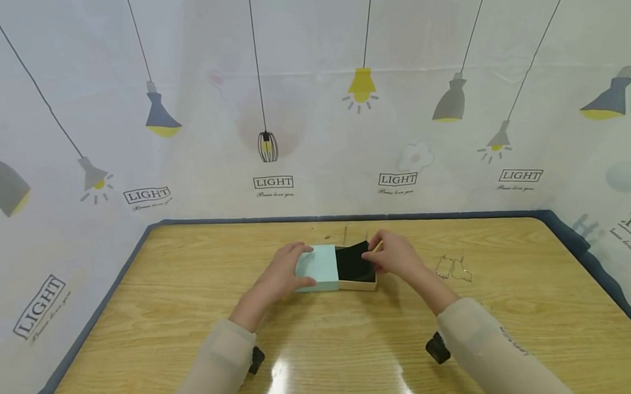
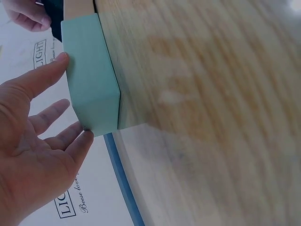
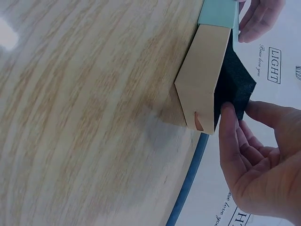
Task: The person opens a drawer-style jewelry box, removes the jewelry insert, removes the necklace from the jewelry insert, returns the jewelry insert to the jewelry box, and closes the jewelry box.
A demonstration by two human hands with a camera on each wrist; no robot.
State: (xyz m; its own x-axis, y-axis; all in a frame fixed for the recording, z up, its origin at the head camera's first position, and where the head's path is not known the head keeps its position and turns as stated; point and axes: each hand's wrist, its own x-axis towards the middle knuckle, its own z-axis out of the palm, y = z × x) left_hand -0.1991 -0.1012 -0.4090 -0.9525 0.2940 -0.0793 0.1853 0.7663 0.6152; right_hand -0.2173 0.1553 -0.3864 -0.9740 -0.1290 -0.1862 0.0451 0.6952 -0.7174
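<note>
A small drawer-style jewelry box lies on the table, its mint-green sleeve (image 1: pixel 323 268) at left and its tan drawer (image 3: pixel 200 70) pulled partway out to the right. My left hand (image 1: pixel 284 270) spans the sleeve's left end, with thumb and fingers on opposite edges. Inside the drawer is a black pad (image 1: pixel 353 264), its right side tilted up. My right hand (image 1: pixel 394 253) pinches that raised edge between thumb and index finger. In the right wrist view, a slit shows in the drawer's end wall. What lies under the pad is hidden.
A thin chain (image 1: pixel 453 268), likely a necklace, lies on the wooden table (image 1: pixel 311 350) to the right of the box. White sheeting (image 1: pixel 323 132) printed with lamps stands around the table's back and sides. A dark blue border (image 1: pixel 295 219) runs along the table edge.
</note>
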